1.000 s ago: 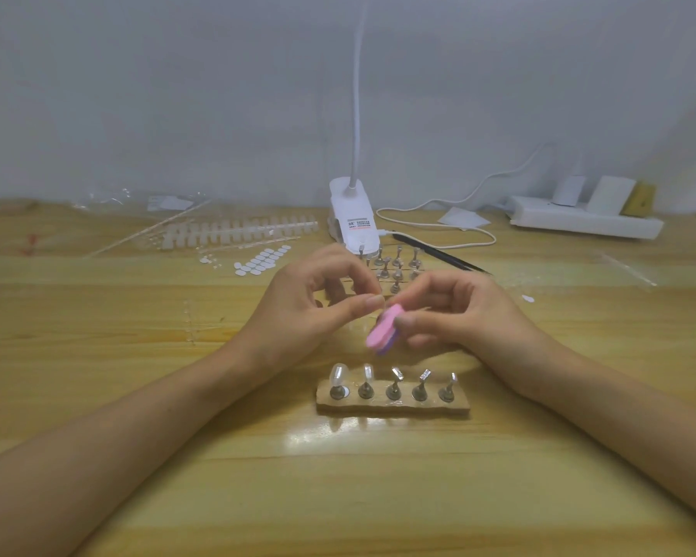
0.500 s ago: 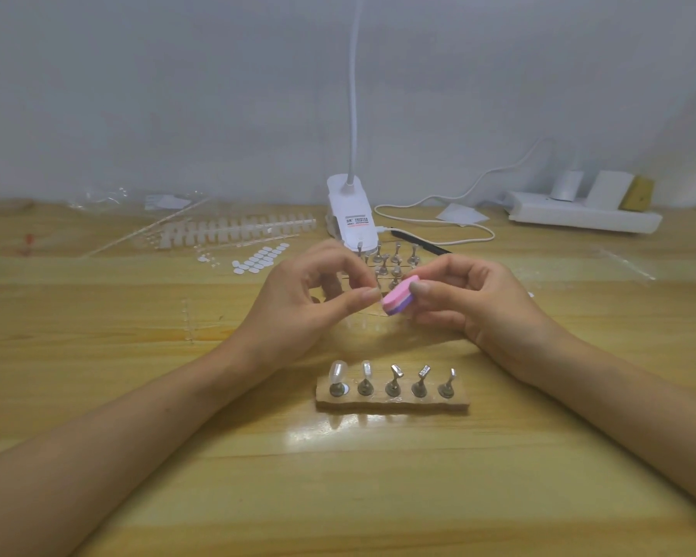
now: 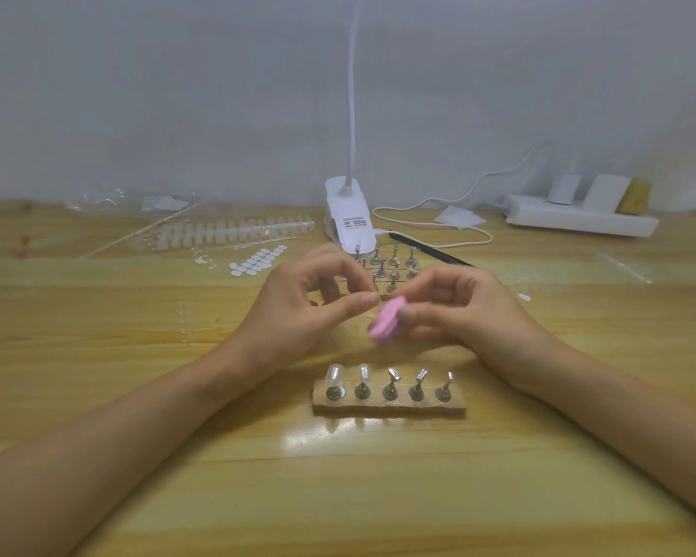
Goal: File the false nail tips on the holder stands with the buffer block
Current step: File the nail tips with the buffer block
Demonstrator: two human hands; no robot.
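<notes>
Buffer block (image 3: 386,321) lower than before, long axis slanting down-left, pinched by right hand (image 3: 459,311), left hand (image 3: 310,307) curled, hold unclear

Looks like a small nail-craft work corner: pale wooden counter (image 3: 97,396) against a plain grey wall (image 3: 177,94), clip lamp (image 3: 348,219) far centre, power strip (image 3: 579,223) far right, false nail tips (image 3: 238,231) in strips and sticky tabs (image 3: 258,261) far left, metal holder stands (image 3: 390,389) near.
</notes>
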